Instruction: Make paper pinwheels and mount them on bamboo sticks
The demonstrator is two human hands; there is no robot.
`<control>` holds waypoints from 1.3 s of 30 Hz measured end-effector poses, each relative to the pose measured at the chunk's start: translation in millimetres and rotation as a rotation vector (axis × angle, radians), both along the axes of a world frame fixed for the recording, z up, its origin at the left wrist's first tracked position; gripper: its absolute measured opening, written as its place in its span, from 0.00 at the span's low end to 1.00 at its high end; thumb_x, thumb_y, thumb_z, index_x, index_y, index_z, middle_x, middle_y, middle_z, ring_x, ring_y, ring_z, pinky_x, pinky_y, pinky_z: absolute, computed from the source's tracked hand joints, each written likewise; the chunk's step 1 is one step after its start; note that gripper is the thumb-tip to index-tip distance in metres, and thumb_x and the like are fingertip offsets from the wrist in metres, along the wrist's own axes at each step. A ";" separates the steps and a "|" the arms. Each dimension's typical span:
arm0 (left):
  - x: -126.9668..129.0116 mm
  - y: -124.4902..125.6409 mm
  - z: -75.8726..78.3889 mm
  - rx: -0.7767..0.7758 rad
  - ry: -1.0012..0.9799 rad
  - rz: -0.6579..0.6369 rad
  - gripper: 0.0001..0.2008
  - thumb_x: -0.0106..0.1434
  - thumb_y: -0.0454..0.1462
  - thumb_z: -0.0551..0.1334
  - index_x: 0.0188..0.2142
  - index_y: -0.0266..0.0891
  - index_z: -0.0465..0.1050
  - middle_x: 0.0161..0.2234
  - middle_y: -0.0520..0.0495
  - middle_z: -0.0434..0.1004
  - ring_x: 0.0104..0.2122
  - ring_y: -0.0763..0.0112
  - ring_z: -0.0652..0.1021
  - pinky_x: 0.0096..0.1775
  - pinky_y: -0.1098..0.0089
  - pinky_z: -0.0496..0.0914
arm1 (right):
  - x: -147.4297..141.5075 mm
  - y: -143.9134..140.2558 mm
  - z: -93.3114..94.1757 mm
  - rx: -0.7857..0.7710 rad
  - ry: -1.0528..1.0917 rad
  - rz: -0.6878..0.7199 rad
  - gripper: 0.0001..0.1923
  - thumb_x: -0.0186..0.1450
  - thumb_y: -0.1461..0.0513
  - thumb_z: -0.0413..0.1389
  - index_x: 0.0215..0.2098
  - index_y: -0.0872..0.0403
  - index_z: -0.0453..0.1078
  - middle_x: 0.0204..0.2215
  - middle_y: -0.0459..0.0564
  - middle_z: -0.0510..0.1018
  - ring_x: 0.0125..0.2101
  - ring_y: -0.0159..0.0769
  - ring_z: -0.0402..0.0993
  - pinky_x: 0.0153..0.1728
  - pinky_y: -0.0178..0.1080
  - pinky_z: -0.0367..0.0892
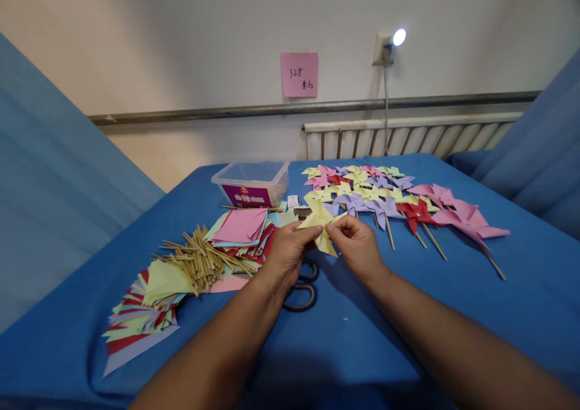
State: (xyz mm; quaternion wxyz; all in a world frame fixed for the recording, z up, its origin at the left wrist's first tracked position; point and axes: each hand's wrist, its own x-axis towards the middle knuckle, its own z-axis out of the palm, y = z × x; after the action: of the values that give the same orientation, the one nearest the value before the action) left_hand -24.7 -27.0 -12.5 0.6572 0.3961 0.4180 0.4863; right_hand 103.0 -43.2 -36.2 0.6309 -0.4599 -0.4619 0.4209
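Note:
A pale yellow paper pinwheel [319, 214] is held up between my two hands, its points folded in toward the middle. My left hand [290, 247] grips it from the left, thumb pressed near the centre. From the right, my right hand [359, 248] pinches the paper close to that same spot. Whether a pin or stick is at its centre is hidden by my fingers. Below my left hand lie black-handled scissors [304, 296], their blades covered by my arm. A small open box [302, 212] sits just behind the pinwheel.
Finished pinwheels [384, 207] on sticks cover the back right of the blue cloth [389, 349]. Left are square paper sheets [240, 224], a heap of thin sticks [199, 259] and fanned coloured paper [145, 313]. A clear plastic tub [251, 183] stands behind them.

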 end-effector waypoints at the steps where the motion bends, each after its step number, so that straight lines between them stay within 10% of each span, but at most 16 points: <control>1: 0.1 -0.1 0.3 0.001 0.004 0.003 0.12 0.44 0.37 0.72 0.28 0.35 0.75 0.23 0.51 0.73 0.23 0.76 0.70 0.27 0.73 0.63 | 0.0 0.2 -0.4 -0.001 0.001 -0.001 0.12 0.55 0.55 0.61 0.24 0.54 0.67 0.19 0.42 0.70 0.21 0.29 0.64 0.23 0.33 0.60; 26: 1.1 -0.5 0.8 0.008 0.006 -0.008 0.13 0.43 0.37 0.72 0.28 0.35 0.75 0.25 0.49 0.75 0.24 0.73 0.72 0.29 0.72 0.66 | -0.6 1.2 -5.2 -0.006 0.012 0.015 0.12 0.56 0.54 0.61 0.24 0.53 0.67 0.19 0.42 0.70 0.21 0.29 0.64 0.23 0.33 0.60; 31: -5.6 3.6 4.9 -0.030 0.076 -0.079 0.16 0.43 0.36 0.71 0.33 0.32 0.77 0.27 0.45 0.77 0.24 0.71 0.74 0.29 0.70 0.66 | 8.7 5.3 2.1 -0.001 0.142 -0.010 0.19 0.51 0.55 0.65 0.38 0.51 0.68 0.35 0.47 0.77 0.30 0.33 0.72 0.30 0.35 0.67; 39: -17.7 4.3 16.8 -0.079 0.278 -0.289 0.12 0.41 0.33 0.69 0.28 0.32 0.77 0.23 0.45 0.76 0.20 0.72 0.72 0.25 0.71 0.62 | 29.2 7.8 15.8 -0.199 0.190 0.427 0.26 0.47 0.58 0.69 0.43 0.54 0.69 0.29 0.47 0.79 0.27 0.36 0.76 0.29 0.38 0.70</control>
State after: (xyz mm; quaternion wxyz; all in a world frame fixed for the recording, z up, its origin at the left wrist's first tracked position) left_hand -42.5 -22.7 4.3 0.6711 0.4893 0.4622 0.3106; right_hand 132.3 -35.4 -20.3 0.5199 -0.3702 -0.4434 0.6294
